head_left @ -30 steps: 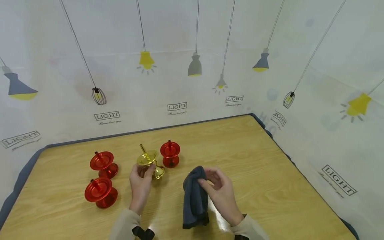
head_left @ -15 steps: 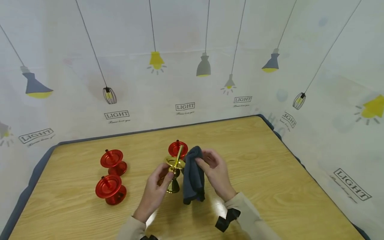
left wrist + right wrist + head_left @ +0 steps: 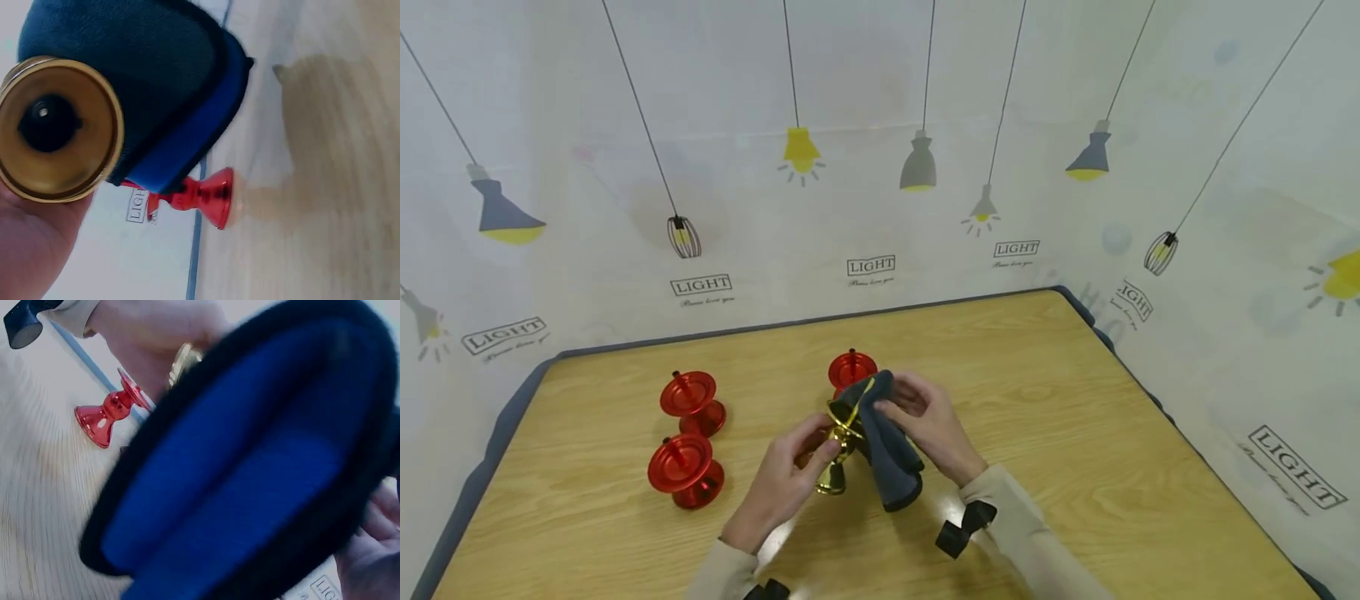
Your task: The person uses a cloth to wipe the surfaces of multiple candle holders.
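From where I stand — left hand (image 3: 786, 479) grips the gold candlestick (image 3: 832, 477) by its middle, held up over the table (image 3: 1037, 400); right hand (image 3: 928, 429) pinches the grey-blue cloth (image 3: 891, 462) draped against the dish and spike. Looks like wiping. Best keep the left grip firm, fold cloth round the spike, rub gently — and mind the red candlestick (image 3: 852, 365) just behind

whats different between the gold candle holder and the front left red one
The gold candle holder is yellow-gold; the red candle holder is bright red. The left hand holds the gold one off the table, with the cloth against its top; the red one stands on the table, untouched. Both are shiny, with a dish above a flared base.
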The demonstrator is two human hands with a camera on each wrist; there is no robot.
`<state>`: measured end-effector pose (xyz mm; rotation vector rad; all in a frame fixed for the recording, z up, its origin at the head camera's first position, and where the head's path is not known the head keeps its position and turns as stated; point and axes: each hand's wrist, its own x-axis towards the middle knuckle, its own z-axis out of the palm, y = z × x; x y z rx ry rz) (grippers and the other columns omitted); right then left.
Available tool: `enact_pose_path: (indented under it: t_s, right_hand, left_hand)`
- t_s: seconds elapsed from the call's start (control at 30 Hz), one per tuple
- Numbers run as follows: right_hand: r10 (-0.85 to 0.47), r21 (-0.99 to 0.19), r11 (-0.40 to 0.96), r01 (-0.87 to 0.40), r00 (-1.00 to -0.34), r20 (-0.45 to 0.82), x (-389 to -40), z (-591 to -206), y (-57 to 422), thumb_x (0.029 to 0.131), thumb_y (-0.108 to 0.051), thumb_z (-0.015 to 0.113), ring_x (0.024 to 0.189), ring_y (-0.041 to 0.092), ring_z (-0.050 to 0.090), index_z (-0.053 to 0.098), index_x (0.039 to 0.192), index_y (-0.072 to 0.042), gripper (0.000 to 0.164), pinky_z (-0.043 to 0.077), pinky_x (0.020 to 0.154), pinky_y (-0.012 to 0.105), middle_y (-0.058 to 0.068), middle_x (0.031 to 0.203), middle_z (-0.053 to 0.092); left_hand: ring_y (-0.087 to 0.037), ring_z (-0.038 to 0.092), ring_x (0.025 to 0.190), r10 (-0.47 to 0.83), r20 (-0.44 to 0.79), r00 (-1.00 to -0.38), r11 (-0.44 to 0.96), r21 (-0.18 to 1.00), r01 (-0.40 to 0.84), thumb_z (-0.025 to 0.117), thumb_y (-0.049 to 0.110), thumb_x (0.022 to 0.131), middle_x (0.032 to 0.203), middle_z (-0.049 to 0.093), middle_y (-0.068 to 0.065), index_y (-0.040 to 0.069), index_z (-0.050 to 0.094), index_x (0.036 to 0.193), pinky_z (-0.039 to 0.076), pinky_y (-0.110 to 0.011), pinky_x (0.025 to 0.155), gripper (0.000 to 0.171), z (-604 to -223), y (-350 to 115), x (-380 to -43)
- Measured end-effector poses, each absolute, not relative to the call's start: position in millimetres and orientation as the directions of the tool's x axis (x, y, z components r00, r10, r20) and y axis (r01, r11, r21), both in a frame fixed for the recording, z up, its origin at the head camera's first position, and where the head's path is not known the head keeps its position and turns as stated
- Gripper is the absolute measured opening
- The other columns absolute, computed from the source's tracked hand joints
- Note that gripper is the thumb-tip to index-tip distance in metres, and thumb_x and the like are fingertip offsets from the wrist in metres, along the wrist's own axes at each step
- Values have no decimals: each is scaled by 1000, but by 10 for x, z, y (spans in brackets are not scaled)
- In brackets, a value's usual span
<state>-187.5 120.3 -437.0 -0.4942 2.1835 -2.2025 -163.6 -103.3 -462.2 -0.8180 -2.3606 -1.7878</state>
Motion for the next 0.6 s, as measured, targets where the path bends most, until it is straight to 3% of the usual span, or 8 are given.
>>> enact_pose_path:
  t_s: [0.1, 0.27, 0.33, 0.43, 0.5, 0.53, 0.6]
  right_hand:
    - [-258, -980, -25, -197, -946, 197, -1881, -4380, 1212, 94, -6, 72, 109, 10, 68, 61, 128, 6, 38, 55, 94, 26, 21, 123, 69]
    - [-303, -980, -95, -174, -933, 195, -1869, -4386, 1206, 96, -10, 68, 105, 10, 68, 59, 128, 8, 38, 55, 89, 25, 3, 114, 72]
    - [-314, -977, -138, -161, -929, 197, -1849, -4380, 1201, 97, -10, 65, 102, 10, 68, 58, 128, 10, 37, 55, 87, 25, -2, 111, 72]
    - [-341, -967, -210, -143, -916, 210, -1824, -4371, 1196, 98, -11, 63, 102, 11, 67, 60, 124, 7, 32, 56, 88, 24, -3, 110, 71]
    - [-368, -958, -252, -138, -902, 227, -1813, -4364, 1201, 99, -12, 62, 105, 11, 67, 62, 123, 2, 28, 55, 90, 25, -2, 113, 71]
    - [-379, -953, -270, -135, -895, 234, -1812, -4366, 1205, 99, -12, 61, 107, 11, 66, 62, 122, 0, 26, 55, 91, 25, -1, 115, 70]
    - [-392, -949, -289, -123, -889, 235, -1811, -4372, 1212, 99, -11, 59, 109, 12, 66, 62, 123, -2, 25, 55, 93, 25, -1, 116, 70]
  left_hand:
    - [-4, 66, 85, 386, 344, -856, 201, 874, 443, 60, 10, 102, 97, 72, -12, 3, 65, 116, 56, -24, 70, 16, -4586, -1036, -1625]
    - [-7, 67, 91, 425, 275, -862, 193, 903, 383, 58, 14, 104, 104, 71, -13, 3, 66, 117, 57, -25, 77, 18, -4534, -1042, -1619]
    - [-7, 66, 91, 473, 242, -847, 98, 941, 324, 54, 15, 106, 104, 69, -11, 4, 65, 117, 56, -25, 78, 19, -4528, -1056, -1625]
    - [-9, 66, 89, 623, 177, -762, -231, 972, 37, 46, 16, 108, 105, 67, -8, 6, 62, 117, 57, -25, 79, 21, -4544, -1072, -1633]
    - [-10, 66, 87, 722, 131, -679, -393, 886, -246, 42, 18, 109, 105, 67, -6, 7, 59, 119, 57, -25, 79, 23, -4557, -1073, -1635]
    - [-11, 67, 87, 760, 105, -641, -425, 827, -367, 40, 19, 110, 106, 67, -5, 10, 57, 120, 57, -25, 80, 22, -4558, -1069, -1634]
    - [-11, 66, 89, 776, 54, -628, -411, 799, -439, 39, 22, 110, 106, 67, -6, 7, 53, 122, 56, -26, 84, 24, -4534, -1052, -1619]
